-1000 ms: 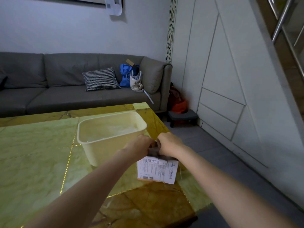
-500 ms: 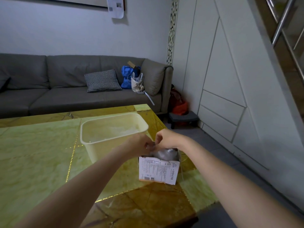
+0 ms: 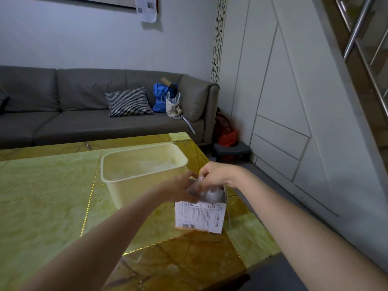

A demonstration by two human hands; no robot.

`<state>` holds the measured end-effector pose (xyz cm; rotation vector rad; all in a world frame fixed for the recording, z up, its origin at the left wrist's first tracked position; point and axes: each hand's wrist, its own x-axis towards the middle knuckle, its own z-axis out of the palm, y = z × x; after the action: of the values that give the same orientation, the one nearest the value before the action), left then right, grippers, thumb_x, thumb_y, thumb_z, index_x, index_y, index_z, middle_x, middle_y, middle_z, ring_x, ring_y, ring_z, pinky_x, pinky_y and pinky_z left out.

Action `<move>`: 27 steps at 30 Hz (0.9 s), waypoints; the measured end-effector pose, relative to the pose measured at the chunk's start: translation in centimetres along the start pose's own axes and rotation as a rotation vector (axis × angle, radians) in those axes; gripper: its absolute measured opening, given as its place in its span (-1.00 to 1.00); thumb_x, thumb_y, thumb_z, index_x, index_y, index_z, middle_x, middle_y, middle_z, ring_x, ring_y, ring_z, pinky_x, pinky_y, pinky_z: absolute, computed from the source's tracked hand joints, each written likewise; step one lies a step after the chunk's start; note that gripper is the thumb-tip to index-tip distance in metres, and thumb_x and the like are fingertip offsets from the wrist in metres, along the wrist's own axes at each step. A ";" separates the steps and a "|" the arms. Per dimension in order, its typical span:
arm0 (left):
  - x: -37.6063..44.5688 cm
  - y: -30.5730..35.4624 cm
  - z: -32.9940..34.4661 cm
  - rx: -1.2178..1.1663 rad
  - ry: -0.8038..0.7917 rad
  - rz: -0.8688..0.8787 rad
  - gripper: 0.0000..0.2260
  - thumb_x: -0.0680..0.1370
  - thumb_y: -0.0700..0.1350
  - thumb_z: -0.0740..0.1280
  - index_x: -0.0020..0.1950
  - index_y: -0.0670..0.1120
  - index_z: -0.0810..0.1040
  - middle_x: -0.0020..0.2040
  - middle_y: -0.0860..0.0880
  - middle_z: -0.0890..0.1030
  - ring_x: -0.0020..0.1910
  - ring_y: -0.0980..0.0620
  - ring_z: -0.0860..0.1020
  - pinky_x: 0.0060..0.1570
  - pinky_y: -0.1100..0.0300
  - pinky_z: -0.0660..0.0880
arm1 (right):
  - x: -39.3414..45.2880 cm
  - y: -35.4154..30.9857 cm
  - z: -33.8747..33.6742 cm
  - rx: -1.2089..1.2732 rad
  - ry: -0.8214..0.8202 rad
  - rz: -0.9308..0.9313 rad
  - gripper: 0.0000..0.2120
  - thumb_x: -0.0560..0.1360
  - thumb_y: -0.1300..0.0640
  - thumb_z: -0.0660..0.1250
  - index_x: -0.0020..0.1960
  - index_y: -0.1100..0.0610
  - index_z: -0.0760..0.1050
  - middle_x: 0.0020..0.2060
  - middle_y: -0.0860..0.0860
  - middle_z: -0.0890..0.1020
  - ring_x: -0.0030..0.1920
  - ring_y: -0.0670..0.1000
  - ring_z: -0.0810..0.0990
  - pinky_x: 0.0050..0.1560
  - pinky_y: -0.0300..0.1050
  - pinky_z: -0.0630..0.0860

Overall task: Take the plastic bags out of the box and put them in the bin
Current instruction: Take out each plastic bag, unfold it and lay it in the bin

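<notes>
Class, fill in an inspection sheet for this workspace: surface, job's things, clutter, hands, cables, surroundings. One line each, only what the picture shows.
Surface: green-and-gold marble-pattern table, glossy.
Job's things: small printed box upright near the table's right edge; clear plastic bag partly out of its open top; cream plastic bin just left of the box, some clear plastic inside.
Clutter: nothing seen on the table.
Hands: left hand and right hand both at the box mouth, pinching the bag.
Cables: nothing seen.
Surroundings: grey sofa with checked cushion and blue bag; white panelled wall on the right.
</notes>
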<state>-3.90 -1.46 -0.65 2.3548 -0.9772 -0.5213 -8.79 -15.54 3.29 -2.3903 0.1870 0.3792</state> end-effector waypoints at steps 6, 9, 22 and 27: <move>0.0 0.7 1.1 0.203 -0.024 0.050 -0.64 0.52 -0.15 0.33 0.29 -0.18 0.43 0.19 -0.09 0.52 0.16 -0.06 0.50 0.17 0.16 0.46 | -0.9 -1.2 -0.6 0.699 -0.031 -0.230 -0.79 0.48 0.43 0.29 -0.21 0.17 0.39 -0.29 0.05 0.57 -0.35 -0.08 0.55 -0.48 -0.33 0.45; 0.5 1.0 1.3 0.034 -0.100 0.034 -0.73 0.51 -0.22 0.33 0.19 -0.25 0.50 0.04 -0.11 0.57 0.05 -0.10 0.55 0.05 0.10 0.48 | -1.6 -2.8 -2.5 1.091 -0.026 -0.407 -0.77 0.50 0.43 0.24 -0.22 0.15 0.38 -0.37 0.01 0.59 -0.45 -0.13 0.56 -0.48 -0.32 0.48; -2.4 0.9 -5.8 -1.027 0.063 0.107 -0.61 0.49 0.06 0.21 0.26 -0.07 0.45 -0.01 0.04 0.68 0.00 0.08 0.63 -0.02 0.11 0.54 | -0.7 -0.7 -2.5 1.286 0.236 -0.308 -0.69 0.48 0.40 0.30 0.21 0.26 0.44 -0.10 0.13 0.61 -0.23 0.02 0.64 -0.23 -0.12 0.60; -3.1 0.9 -7.1 -1.065 0.251 0.026 -0.83 0.62 -0.05 0.12 0.00 -0.06 0.47 -0.06 -0.02 0.64 -0.02 0.05 0.57 0.06 0.16 0.43 | -0.8 -1.8 -3.3 1.296 0.227 -0.343 -0.68 0.47 0.44 0.30 0.21 0.29 0.46 -0.18 0.07 0.64 -0.28 -0.05 0.64 -0.21 -0.21 0.58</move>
<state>-2.68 2.59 5.88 1.3923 -0.4218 -0.5336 -8.43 -16.38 6.98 -1.1301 0.0724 -0.1723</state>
